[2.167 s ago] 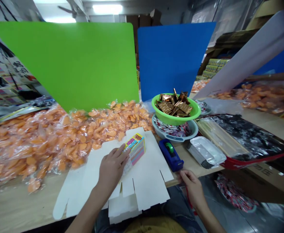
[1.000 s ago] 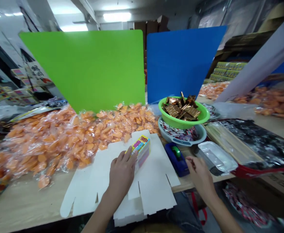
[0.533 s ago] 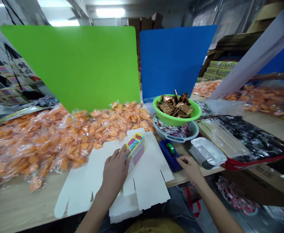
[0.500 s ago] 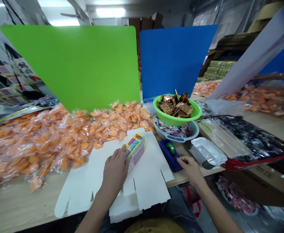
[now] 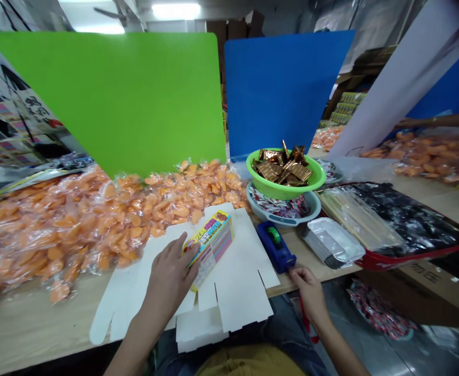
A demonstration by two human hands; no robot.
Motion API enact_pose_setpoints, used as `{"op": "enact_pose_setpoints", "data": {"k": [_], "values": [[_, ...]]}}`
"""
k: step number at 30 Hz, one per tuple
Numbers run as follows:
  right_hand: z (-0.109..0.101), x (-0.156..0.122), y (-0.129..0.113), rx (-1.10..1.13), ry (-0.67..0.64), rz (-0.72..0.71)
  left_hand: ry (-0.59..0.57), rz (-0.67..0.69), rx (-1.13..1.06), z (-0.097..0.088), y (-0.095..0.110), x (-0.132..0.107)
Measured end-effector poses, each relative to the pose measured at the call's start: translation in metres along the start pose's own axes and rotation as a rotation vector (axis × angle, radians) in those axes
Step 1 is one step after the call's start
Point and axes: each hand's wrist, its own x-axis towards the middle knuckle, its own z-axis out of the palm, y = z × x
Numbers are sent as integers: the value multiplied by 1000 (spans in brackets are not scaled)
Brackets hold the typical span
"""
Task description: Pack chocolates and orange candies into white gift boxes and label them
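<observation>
My left hand [image 5: 170, 275] grips a small colourful printed box [image 5: 210, 244] by its left side; the box is tipped up at an angle over a flat white die-cut carton blank [image 5: 237, 292] lying on the wooden table [image 5: 29, 324]. My right hand [image 5: 309, 291] rests at the table's front edge with its fingers stretched towards a blue tape dispenser [image 5: 275, 245], holding nothing I can see.
Bagged orange sweets [image 5: 96, 219] are heaped at the left. A green bowl of gold-brown packets [image 5: 284, 175] sits in a grey bowl [image 5: 282, 211]. White trays [image 5: 331, 240] and a red tray [image 5: 410, 245] lie right. Green [image 5: 115, 99] and blue [image 5: 284, 89] boards stand behind. Another person's arm [image 5: 433, 121] reaches in far right.
My left hand has tipped the colourful box over towards me, off its upright stand. My right hand has drawn back from the tape dispenser to the table's edge.
</observation>
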Motion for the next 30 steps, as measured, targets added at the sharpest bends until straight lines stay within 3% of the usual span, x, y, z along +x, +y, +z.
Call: {"op": "enact_pose_setpoints", "data": {"k": [3, 6, 10, 14, 17, 21, 25, 28, 30], "values": [[-4, -12, -16, -24, -76, 51, -17, 12, -14, -6, -3, -10], [11, -28, -51, 102, -172, 139, 100, -8, -83, -1, 1, -19], [62, -44, -110, 316, -412, 139, 265, -63, -139, 7, 10, -23], [120, -55, -145, 468, -672, 94, 280, -117, -105, 9, 20, -24], [151, -61, -148, 490, -742, 74, 272, -146, -109, 7, 24, -24], [173, -62, -138, 425, -681, 61, 277, -166, -139, 6, 26, -23], [180, -59, -131, 314, -569, 71, 247, -218, -185, 10, 27, -25], [176, -62, -128, 258, -598, 192, 207, -275, -224, 8, 31, -30], [172, -62, -122, 211, -633, 247, 120, -314, -239, 1, 34, -31]]}}
